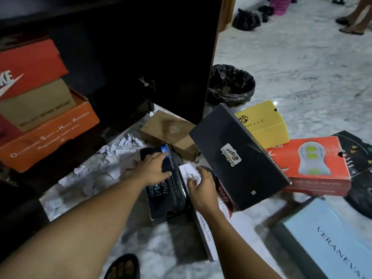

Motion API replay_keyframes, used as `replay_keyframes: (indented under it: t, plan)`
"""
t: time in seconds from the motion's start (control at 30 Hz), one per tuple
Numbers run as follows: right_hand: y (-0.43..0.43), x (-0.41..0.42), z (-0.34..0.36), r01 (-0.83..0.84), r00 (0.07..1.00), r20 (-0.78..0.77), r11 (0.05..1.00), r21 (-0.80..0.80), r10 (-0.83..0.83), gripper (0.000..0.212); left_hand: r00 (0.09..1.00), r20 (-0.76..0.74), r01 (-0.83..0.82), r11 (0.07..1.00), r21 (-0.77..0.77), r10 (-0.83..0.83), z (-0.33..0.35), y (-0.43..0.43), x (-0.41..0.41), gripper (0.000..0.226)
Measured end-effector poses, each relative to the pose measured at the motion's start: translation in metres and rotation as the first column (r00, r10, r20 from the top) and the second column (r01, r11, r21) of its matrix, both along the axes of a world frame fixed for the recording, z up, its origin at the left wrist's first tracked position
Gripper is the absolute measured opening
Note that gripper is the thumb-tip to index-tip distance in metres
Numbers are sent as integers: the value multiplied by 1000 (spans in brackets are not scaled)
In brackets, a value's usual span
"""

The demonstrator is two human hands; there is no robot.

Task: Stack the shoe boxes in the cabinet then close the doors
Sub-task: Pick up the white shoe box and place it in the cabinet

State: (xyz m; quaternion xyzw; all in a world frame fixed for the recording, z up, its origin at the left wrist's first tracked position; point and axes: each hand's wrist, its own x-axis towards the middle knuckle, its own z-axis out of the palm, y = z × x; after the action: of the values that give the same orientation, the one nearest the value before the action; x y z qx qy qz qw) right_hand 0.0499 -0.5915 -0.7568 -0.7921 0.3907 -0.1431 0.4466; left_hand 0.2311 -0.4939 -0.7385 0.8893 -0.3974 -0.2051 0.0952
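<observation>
A black Skechers shoe box [167, 195] lies on the marble floor in front of the dark cabinet. My left hand [154, 168] rests flat on its far end, fingers spread. My right hand [201, 188] lies on a white box [203, 224] right beside it, fingers apart. A black Onitsuka Tiger box [239, 158] leans tilted just right of my right hand. Inside the cabinet at the left, a red Nike box [30, 71] sits on a brown box [40, 105], which sits in an orange box [50, 135]. The cabinet door [171, 57] stands open.
On the floor lie a brown box [171, 129], a yellow box [265, 123], an orange-red box [314, 164], a light blue box [330, 238] and crumpled paper [112, 156]. A bin with a black bag [231, 85] stands behind the door. Another person's feet [352, 25] are at the top right.
</observation>
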Motion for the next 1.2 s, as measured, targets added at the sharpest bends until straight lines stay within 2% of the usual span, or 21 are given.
replay_keyframes:
  t: [0.07, 0.2, 0.33, 0.5, 0.7, 0.93, 1.0, 1.1, 1.2]
  plan:
    - [10, -13, -9, 17, 1000, 0, 1000, -26, -17, 48, 994, 24, 105, 994, -12, -104, -6, -14, -15, 84]
    - [22, -48, -30, -19, 996, -83, 996, -88, 12, 45, 976, -67, 209, 976, 57, -205, -20, -40, -38, 99]
    - [16, -71, -39, -2, 985, -169, 988, -155, -25, 45, 975, -144, 188, 977, 104, -172, -29, -49, -43, 104]
    - [20, -76, -40, -96, 971, -235, 974, -203, 47, 41, 980, -152, 144, 984, 105, -127, -29, -43, -44, 102]
    - [38, -60, -41, -267, 942, -261, 943, -199, 212, 42, 994, -104, 30, 987, 160, -13, -35, 6, -25, 102]
    - [35, -48, -43, -438, 878, -287, 886, -155, 384, 44, 987, -58, -143, 978, 152, 153, -47, 57, -12, 101]
    - [38, -59, -43, -376, 896, -324, 906, -193, 302, 56, 986, -66, -144, 977, 155, 156, -46, 59, -14, 100]
    - [52, -88, -39, -184, 920, -387, 942, -281, 64, 85, 989, -72, -123, 984, 129, 133, -43, 56, -18, 90]
    - [78, -119, -43, -19, 903, -428, 988, -152, -48, 121, 989, -66, -121, 985, 125, 130, -43, 60, -25, 90]
